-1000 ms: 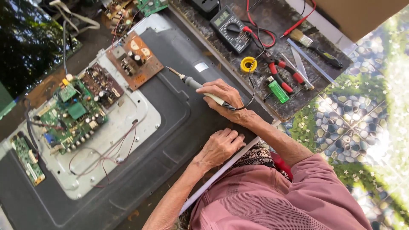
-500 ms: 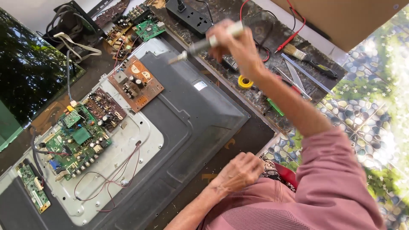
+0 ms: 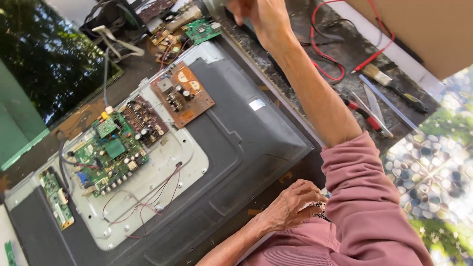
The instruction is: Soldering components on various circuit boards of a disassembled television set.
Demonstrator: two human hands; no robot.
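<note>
My right hand [image 3: 261, 17] reaches far out to the top edge of the view, closed on a soldering iron whose grey end [image 3: 214, 6] sticks out of the fist. My left hand [image 3: 290, 204] rests with curled fingers at the near edge of a dark grey television back panel [image 3: 256, 148], fingertips on a patterned cloth, nothing gripped. On the panel lie a brown circuit board [image 3: 182, 96] and a green main board [image 3: 108, 152] on a pale metal plate [image 3: 162, 187], with thin red wires trailing.
A narrow green strip board [image 3: 55, 197] sits at the panel's left end. Another green board [image 3: 202, 30] and cables lie at the top. Red test leads [image 3: 325, 59], red-handled pliers [image 3: 367, 116], a brush [image 3: 394, 86] and a cardboard sheet [image 3: 423, 29] are on the right.
My right hand has lifted the soldering iron off the panel and carried it up and away to the top edge. The left hand has slid back and curled its fingers.
</note>
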